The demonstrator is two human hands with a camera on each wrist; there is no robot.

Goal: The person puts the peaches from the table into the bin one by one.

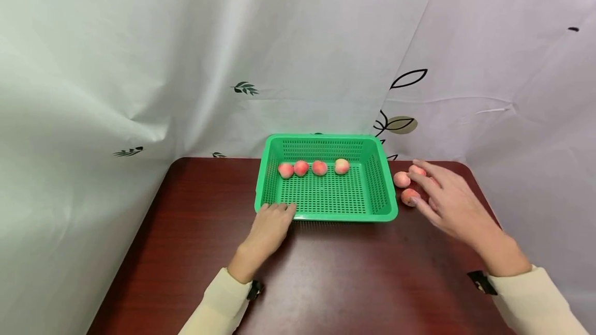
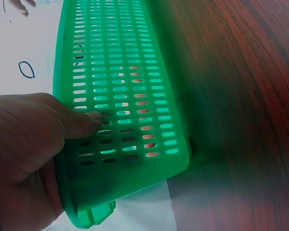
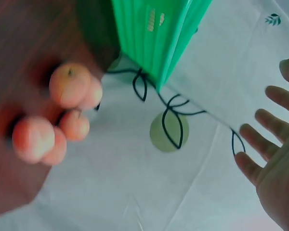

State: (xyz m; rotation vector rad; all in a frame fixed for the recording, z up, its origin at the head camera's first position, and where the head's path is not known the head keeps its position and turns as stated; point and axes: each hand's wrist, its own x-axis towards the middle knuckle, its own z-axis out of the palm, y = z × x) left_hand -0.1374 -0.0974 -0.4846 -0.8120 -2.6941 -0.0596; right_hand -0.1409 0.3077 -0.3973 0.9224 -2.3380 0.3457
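Observation:
A green slotted plastic basket [image 1: 321,217] stands on the table, with several pink-red peaches [image 1: 319,168] in a row inside. My left hand [image 1: 271,225] holds its near rim at the left corner. In the left wrist view, the thumb [image 2: 84,122] presses on the basket's outer wall while the fingers are hidden past the rim. To the right of the basket lie several more peaches [image 3: 33,139] in a loose cluster. Over this cluster hovers my right hand [image 1: 449,198], fingers spread and nothing held; it partly covers the peaches in the head view.
The dark reddish-brown table [image 1: 200,252] reaches to a pale wall covering [image 1: 326,45] with printed leaves behind it. The loose peaches are close to the table's back right corner. The basket's far side stands near the wall covering.

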